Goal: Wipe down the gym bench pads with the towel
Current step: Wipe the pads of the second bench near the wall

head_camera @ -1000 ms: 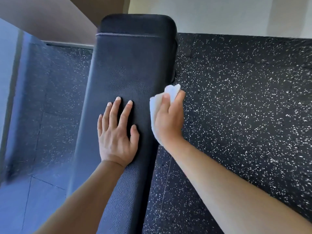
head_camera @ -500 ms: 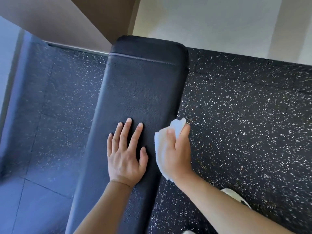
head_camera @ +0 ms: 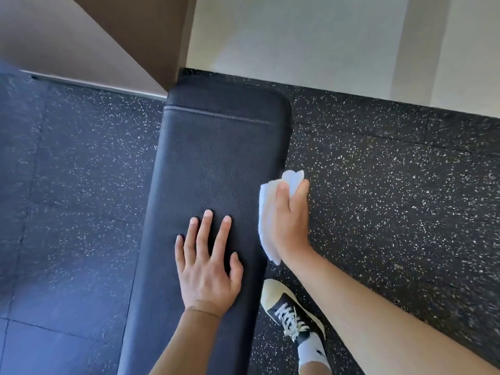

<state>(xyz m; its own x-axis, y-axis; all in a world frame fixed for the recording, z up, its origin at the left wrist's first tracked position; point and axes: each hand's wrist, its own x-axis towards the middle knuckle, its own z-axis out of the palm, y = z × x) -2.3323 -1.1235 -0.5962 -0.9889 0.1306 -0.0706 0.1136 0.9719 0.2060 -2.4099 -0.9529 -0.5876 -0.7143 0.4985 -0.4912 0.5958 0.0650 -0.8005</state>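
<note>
A long black leather bench pad (head_camera: 216, 163) runs from the bottom of the view up to the wall. My left hand (head_camera: 208, 269) lies flat on its top with fingers spread. My right hand (head_camera: 290, 223) grips a folded white towel (head_camera: 266, 212) and presses it against the pad's right side edge. Part of the towel is hidden under my palm.
Black speckled rubber floor (head_camera: 392, 201) lies on both sides of the bench. My shoe (head_camera: 292, 309) stands on the floor just right of the pad. A pale wall (head_camera: 311, 39) and a brown panel (head_camera: 89, 36) close off the far end.
The view has pulled back along the bench, so its far end and the wall show more and my shoe has come into sight. Both hands sit lower in the view.
</note>
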